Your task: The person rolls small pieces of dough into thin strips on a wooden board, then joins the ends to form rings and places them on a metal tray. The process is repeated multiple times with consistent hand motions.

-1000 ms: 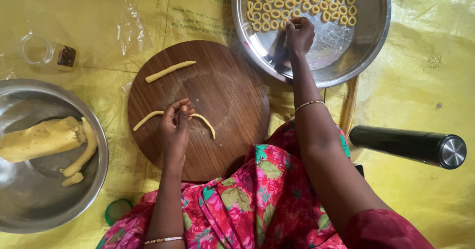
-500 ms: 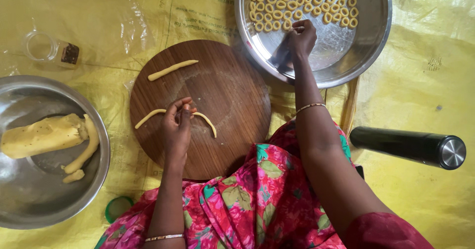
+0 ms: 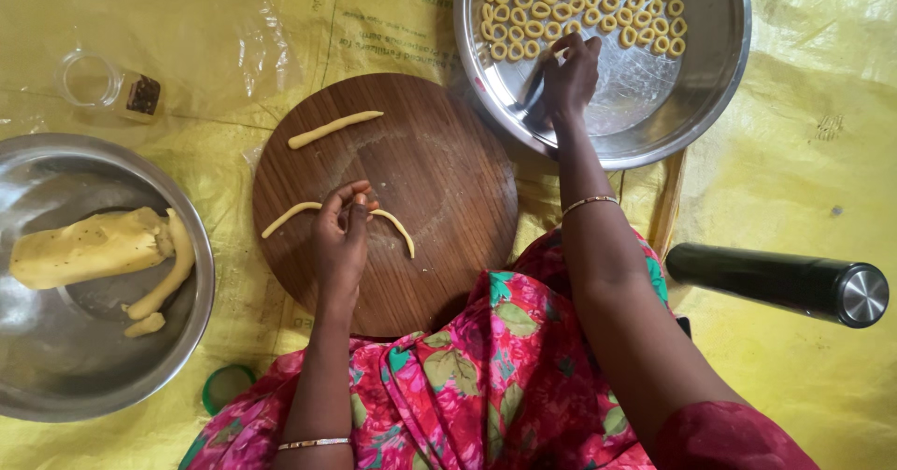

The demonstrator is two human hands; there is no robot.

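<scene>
My left hand (image 3: 339,238) rests on the round wooden board (image 3: 439,171), fingers pinched on the middle of a thin curved dough rope (image 3: 290,216). A second, shorter dough rope (image 3: 334,128) lies at the board's far side. My right hand (image 3: 566,76) reaches into the steel plate (image 3: 710,96) at the top right, fingertips at the edge of several rows of small dough rings (image 3: 579,7). Whether it holds a ring is hidden by the fingers.
A steel bowl (image 3: 56,377) at the left holds a dough block (image 3: 89,248) and dough strips. A clear small jar (image 3: 105,85) lies top left, a black cylinder with a metal end (image 3: 780,281) at the right, a green lid (image 3: 222,388) near my knee. Yellow sheet underneath.
My right hand has shifted slightly within the plate beside the rings. The left hand stays pinched on the dough rope.
</scene>
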